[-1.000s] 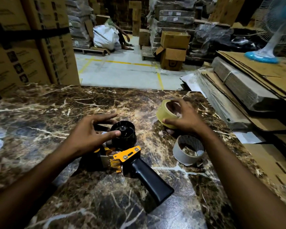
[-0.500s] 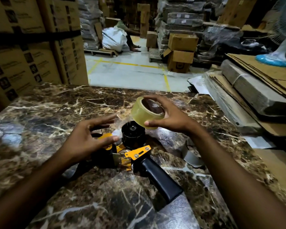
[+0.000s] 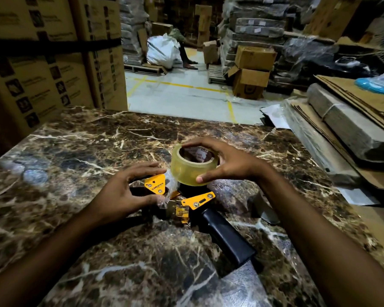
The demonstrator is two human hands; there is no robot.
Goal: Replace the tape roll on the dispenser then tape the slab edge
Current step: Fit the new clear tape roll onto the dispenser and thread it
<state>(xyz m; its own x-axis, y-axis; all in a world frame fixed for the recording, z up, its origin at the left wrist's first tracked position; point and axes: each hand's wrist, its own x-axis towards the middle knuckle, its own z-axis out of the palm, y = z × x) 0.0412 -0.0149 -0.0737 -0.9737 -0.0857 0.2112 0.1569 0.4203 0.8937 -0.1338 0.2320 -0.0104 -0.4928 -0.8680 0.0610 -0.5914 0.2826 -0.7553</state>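
A yellowish clear tape roll is held by my right hand, fingers around its rim, directly over the black hub of the tape dispenser. The hub is mostly hidden under the roll. The dispenser lies on its side on the dark marble slab, orange plates up, black handle pointing toward me and to the right. My left hand grips the dispenser's front end by the orange plate. An empty grey cardboard core lies on the slab, partly hidden behind my right forearm.
Flattened cardboard and wrapped slabs are piled along the slab's right side. Stacked cartons rise at the far left. Beyond the slab's far edge is open floor with yellow lines, boxes and a seated person.
My right hand has brought the tape roll from the right of the slab across and down over the dispenser's hub. My left hand has shifted its grip to the front orange plate.
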